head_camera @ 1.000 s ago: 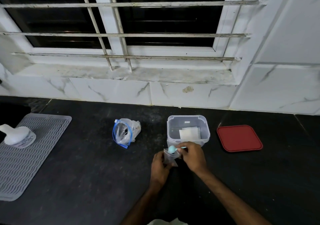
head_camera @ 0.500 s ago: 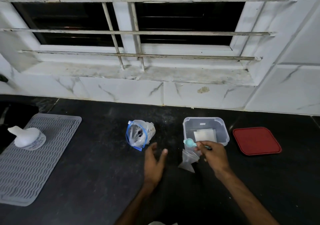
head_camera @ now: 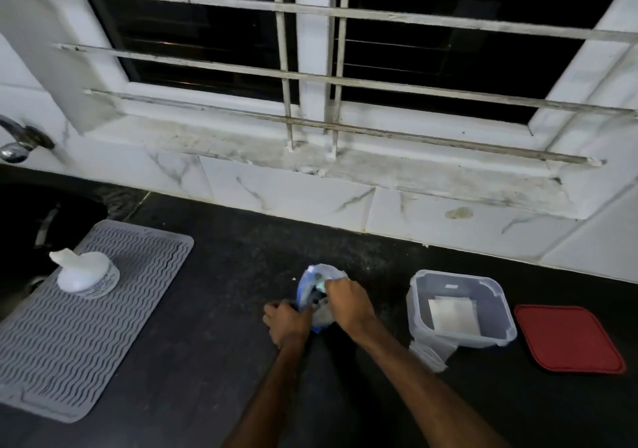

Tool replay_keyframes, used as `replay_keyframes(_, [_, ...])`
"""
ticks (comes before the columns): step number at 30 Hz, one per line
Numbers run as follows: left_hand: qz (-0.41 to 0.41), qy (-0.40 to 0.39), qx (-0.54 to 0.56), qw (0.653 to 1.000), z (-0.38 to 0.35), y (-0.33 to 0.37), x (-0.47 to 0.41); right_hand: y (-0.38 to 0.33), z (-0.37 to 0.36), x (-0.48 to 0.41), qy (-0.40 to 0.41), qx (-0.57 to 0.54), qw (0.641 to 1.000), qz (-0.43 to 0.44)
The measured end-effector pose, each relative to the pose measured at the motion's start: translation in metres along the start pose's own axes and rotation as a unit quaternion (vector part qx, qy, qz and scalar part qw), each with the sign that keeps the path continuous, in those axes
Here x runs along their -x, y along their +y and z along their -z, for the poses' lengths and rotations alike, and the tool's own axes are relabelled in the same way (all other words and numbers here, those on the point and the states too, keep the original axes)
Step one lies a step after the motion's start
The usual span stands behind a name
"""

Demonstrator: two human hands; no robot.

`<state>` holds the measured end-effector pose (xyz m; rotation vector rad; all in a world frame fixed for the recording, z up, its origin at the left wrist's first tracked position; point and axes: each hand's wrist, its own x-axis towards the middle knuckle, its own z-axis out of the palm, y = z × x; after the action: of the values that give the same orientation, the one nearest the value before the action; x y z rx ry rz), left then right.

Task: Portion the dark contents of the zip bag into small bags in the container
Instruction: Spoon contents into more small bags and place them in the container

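Left hand (head_camera: 288, 323) low on the table (head_camera: 207, 361), fingers curled on the near rim of the zip bag (head_camera: 319, 273); right hand (head_camera: 348, 304) arched over its mouth, fingers closed on a teal scoop (head_camera: 319, 286), only its tip showing; bag clear, blue-edged, crumpled, dark contents inside, standing left of the open container (head_camera: 419, 313), apart from it.

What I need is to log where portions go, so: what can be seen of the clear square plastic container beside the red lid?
The clear square plastic container has rounded corners and a thick rim, and stands upright and lidless on the black counter. What look like flat pale small bags lie on its floor. A limp clear bag lies against its near-left corner; the red square lid lies to its right, apart. No hand touches it.
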<state>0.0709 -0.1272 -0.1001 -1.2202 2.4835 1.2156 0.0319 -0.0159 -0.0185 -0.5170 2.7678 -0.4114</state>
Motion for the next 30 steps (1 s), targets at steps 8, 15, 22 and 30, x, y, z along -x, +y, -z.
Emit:
replay_keyframes(8, [-0.065, -0.011, 0.223, 0.973, 0.007, 0.024, 0.008, 0.027, -0.007, 0.003, -0.001, 0.066, 0.996, -0.063])
replay_keyframes(15, [-0.039, -0.067, 0.161, 0.984, -0.018, 0.025, -0.004, 0.040, -0.012, 0.004, 0.014, 0.022, 0.994, -0.106])
replay_keyframes(22, [-0.040, -0.087, 0.193, 0.976, -0.028, 0.027, -0.012, 0.044, -0.023, -0.004, 0.056, -0.047, 0.987, -0.144])
replay_keyframes(30, [-0.067, -0.096, 0.227, 0.967, -0.029, 0.043, -0.016, 0.061, -0.042, -0.015, 0.070, -0.254, 0.931, -0.252])
